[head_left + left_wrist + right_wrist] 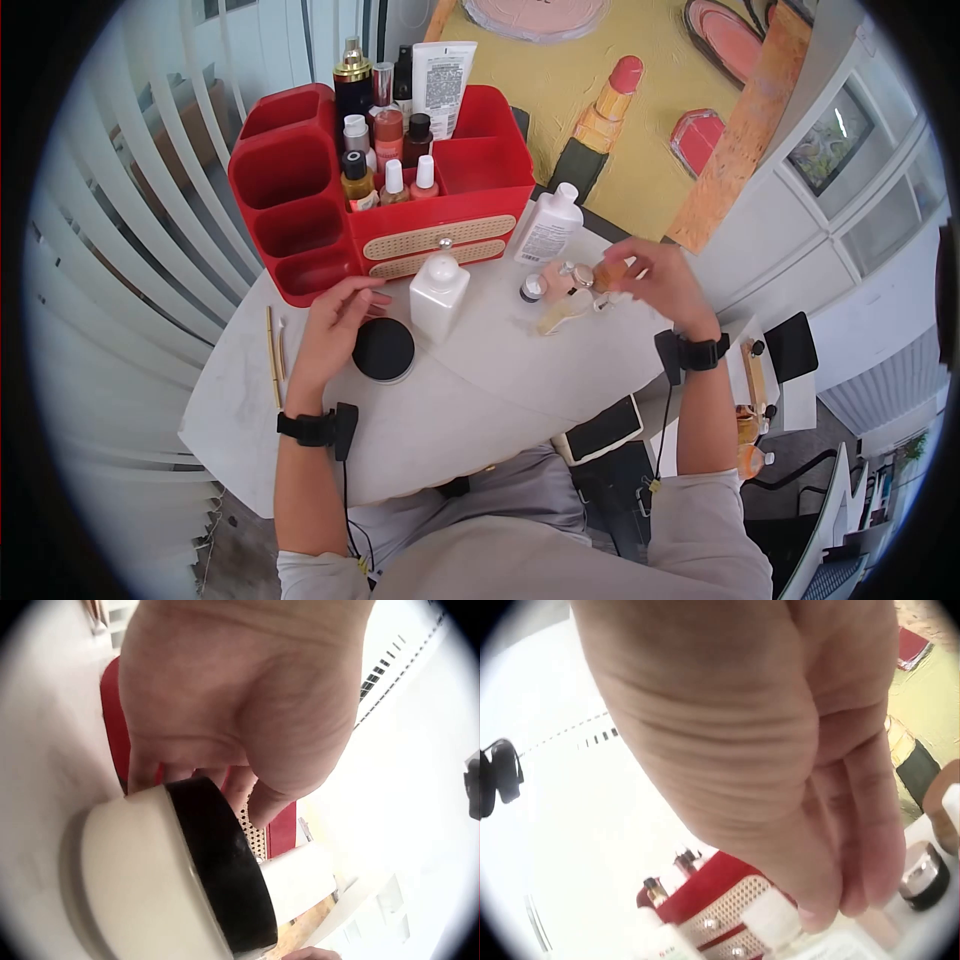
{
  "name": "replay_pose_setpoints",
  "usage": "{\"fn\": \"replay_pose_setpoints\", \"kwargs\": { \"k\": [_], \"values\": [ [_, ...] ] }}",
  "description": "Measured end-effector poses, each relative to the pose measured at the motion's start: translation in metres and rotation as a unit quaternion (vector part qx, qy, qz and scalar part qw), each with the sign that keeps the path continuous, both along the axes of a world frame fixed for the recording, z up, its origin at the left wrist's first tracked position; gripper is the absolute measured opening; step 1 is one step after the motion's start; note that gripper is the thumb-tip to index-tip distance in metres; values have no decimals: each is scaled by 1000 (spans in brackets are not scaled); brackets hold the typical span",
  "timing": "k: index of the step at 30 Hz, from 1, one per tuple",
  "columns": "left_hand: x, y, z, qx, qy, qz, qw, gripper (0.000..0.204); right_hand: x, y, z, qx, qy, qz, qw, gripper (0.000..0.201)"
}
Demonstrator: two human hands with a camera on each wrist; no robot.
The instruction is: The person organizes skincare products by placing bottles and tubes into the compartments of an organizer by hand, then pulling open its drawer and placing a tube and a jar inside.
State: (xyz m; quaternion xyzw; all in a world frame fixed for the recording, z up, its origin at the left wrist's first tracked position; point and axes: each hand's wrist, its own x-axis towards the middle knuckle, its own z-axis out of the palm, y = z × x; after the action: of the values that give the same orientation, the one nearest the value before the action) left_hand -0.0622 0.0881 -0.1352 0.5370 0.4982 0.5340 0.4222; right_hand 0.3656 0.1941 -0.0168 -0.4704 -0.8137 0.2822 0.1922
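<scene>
My left hand [335, 325] is beside a squat white jar [142, 877] with a black lid [384, 350], fingers loosely bent and holding nothing. In the left wrist view its fingers reach past the lid toward the red organizer. A white square pump bottle [438, 300] stands just right of that hand. My right hand [660, 283] hovers at the right side of a cluster of small cosmetics, its fingers extended downward with no object visible between them. Nearest it are an amber-brown item [606, 274], a small dark-based jar [925, 876] with a shiny top and a pale yellow bottle [562, 314].
The red organizer [440, 215] at the back holds nail polishes, bottles and a white tube [442, 88]. A white lotion bottle [548, 228] stands to its right. Thin sticks [272, 355] lie at the table's left. A lipstick painting [610, 100] leans behind.
</scene>
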Motion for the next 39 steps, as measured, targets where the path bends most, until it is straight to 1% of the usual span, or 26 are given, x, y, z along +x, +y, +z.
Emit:
{"fn": "replay_pose_setpoints", "kwargs": {
  "k": [1, 2, 3, 4, 5, 6, 7, 8, 9, 11, 12, 14, 15, 17, 18, 20, 21, 23, 27, 30, 32, 33, 35, 36, 38, 39],
  "values": [
    [-1, 3, -3, 3, 4, 38, 999, 24, 9, 6, -1, 60, -19, -35, 997, 42],
    [-1, 3, -1, 4, 2, 36, 999, 24, 17, 10, -4, 121, -39, -70, 989, 40],
    [0, 1, 3, -9, 29, 68, 997, 22, 24, 12, -9, 122, -41, -73, 989, 40],
    [0, 1, 4, -21, 56, 101, 993, 20, 31, 15, -16, 157, -73, -57, 983, 41],
    [0, 2, 4, -19, 54, 99, 993, 20, 36, 17, -24, 192, -105, -40, 975, 42],
    [-1, 2, 3, -19, 66, 110, 992, 20, 39, 20, -31, 194, -106, -42, 974, 42],
    [-2, 2, 2, -19, 78, 121, 989, 19, 39, 22, -38, 173, -108, -34, 979, 46],
    [-3, 3, 1, -17, 78, 121, 989, 19, 39, 24, -43, 151, -109, -24, 982, 49],
    [-4, 3, -1, -8, 73, 125, 989, 19, 39, 25, -45, 151, -109, -24, 982, 49],
    [-6, 4, -4, 2, 71, 129, 989, 19, 33, 25, -48, 53, -47, -71, 995, 57],
    [-7, 5, -5, 7, 64, 128, 990, 19, 31, 25, -50, 53, -45, -72, 995, 57],
    [-8, 5, -4, 13, 59, 127, 990, 19, 29, 26, -54, 46, -80, -82, 992, 65],
    [-7, 4, -3, 5, 56, 129, 990, 19, 29, 27, -57, 47, -78, -83, 992, 65],
    [-6, 3, -2, -2, 53, 133, 990, 20, 28, 27, -64, 75, -172, -32, 982, 67],
    [-5, 3, -1, -3, 56, 130, 990, 20, 25, 27, -69, 77, -170, -30, 982, 67],
    [-4, 3, 0, -3, 59, 129, 990, 19, 15, 25, -77, 114, -220, -80, 966, 59],
    [-4, 3, 0, -3, 62, 125, 990, 19, 13, 24, -82, 115, -218, -78, 966, 59],
    [-3, 3, -1, -2, 68, 125, 990, 19, 8, 24, -93, 170, -221, -110, 954, 50],
    [-4, 5, -6, 1, 52, 124, 991, 16, 4, 27, -108, 206, -197, -120, 951, 47],
    [-3, 6, -7, 1, 50, 109, 993, 16, -2, 25, -108, 214, -183, -139, 950, 50],
    [-3, 6, -6, 2, 53, 109, 993, 16, -10, 23, -102, 196, -211, -176, 941, 54],
    [-4, 6, -7, -1, 51, 108, 993, 16, -12, 24, -97, 199, -207, -177, 941, 54],
    [-8, 8, -12, 2, 52, 108, 993, 16, -13, 24, -82, 157, -236, -199, 938, 59],
    [-8, 8, -13, 0, 43, 107, 993, 16, -11, 24, -75, 161, -235, -198, 938, 59],
    [-8, 8, -12, 4, 33, 115, 993, 17, -9, 28, -57, 231, -255, -226, 911, 62],
    [-7, 7, -12, -3, 28, 114, 993, 17, -9, 31, -41, 268, -221, -247, 905, 62]
  ]
}}
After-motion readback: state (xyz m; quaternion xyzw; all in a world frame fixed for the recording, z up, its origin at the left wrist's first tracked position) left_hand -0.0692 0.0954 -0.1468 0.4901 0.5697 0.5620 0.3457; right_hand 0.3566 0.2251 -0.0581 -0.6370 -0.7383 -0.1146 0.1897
